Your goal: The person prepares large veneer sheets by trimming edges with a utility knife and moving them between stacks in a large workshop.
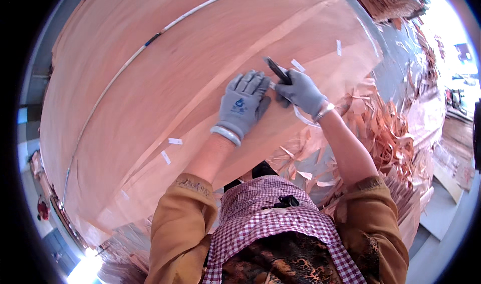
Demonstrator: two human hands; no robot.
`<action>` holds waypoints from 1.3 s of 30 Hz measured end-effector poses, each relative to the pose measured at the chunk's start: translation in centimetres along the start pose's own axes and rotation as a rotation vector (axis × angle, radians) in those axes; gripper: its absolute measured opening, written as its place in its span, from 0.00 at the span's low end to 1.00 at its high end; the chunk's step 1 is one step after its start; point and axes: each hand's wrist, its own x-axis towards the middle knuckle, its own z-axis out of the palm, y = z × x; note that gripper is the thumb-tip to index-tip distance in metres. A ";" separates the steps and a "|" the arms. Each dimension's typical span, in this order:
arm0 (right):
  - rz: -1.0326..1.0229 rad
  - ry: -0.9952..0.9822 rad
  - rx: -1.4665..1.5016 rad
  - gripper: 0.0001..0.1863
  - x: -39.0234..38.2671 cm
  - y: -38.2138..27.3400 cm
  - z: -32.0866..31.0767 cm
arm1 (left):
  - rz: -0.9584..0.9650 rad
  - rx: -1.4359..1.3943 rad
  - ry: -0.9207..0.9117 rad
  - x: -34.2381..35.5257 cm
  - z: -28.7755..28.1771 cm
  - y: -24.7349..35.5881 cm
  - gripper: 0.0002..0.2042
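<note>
Reddish-tan veneer sheet (200, 53) fills most of the frame, from the upper left to right of centre. Left hand (239, 106), grey-gloved, lies palm-down on it mid-frame, fingers extended; no object visible in its grasp. Right hand (300, 91), also gloved, is right of centre, fingers closed round a black tool (277, 70); exact tool type unclear, tip blurred. A white strip (304, 118) trails just below that hand; can't tell if it's gripped.

Progress, judged from layout: short white pieces already sit on the sheet, two left of centre, two upper right, plus a faint one lower left. Spot between the hands looks unfinished. Total left: can't tell. Loose veneer scraps (383, 128) heap at right; white cord (117, 78) arcs across upper left.
</note>
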 end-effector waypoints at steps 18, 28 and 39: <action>-0.147 -0.485 -0.224 0.11 -13.0 -2.7 19.3 | -0.108 0.070 -0.016 -20.8 -16.3 -7.9 0.14; -0.085 -0.408 -0.135 0.10 -13.7 -5.7 40.6 | -0.701 0.650 -0.076 -44.1 -36.1 -25.9 0.17; -0.019 -0.349 -0.145 0.10 -9.9 -5.7 47.9 | -0.530 0.297 0.087 -48.6 -29.5 -24.4 0.03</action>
